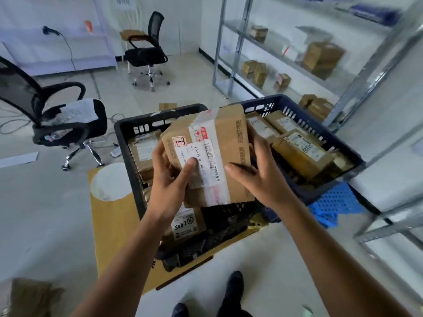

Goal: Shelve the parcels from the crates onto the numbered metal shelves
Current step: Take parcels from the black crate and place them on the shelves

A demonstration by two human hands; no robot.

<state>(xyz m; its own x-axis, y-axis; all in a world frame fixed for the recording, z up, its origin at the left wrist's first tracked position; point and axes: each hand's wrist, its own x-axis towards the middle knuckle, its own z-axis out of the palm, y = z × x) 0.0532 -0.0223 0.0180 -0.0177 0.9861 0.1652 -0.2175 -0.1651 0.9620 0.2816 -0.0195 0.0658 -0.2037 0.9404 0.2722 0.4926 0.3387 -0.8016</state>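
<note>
Shoes (233, 291) at bottom edge, on pale tiled floor (45, 213). Brown cardboard box (29, 298) in the bottom-left corner, blurred.

Flattened cardboard sheet (109, 225) lies on the floor, with the black crate (128, 143) sitting on it. Blue crate (274, 104) is just beside it on the right, over a blue perforated plastic pallet (334, 202). Both crates hold taped brown parcels with white labels.

Parcel (219, 143) is held up over the black crate, tilted, in both hands. Its red-bordered sticker is hand-marked "1-3". Left hand (170, 177) grips the near-left corner, thumb pressed on the shipping label, fingers behind. Right hand (258, 172) grips the right side, thumb on the top face, fingers curled round the edge.

Metal shelves (297, 65) stand far right, with several small cartons spread over the tiers. Shelf numbers are not legible.

Left side: black office chair (68, 129) with papers on its seat, cables on the floor beside it. Second chair (146, 53) is further back by a white table (57, 42) against the wall.
</note>
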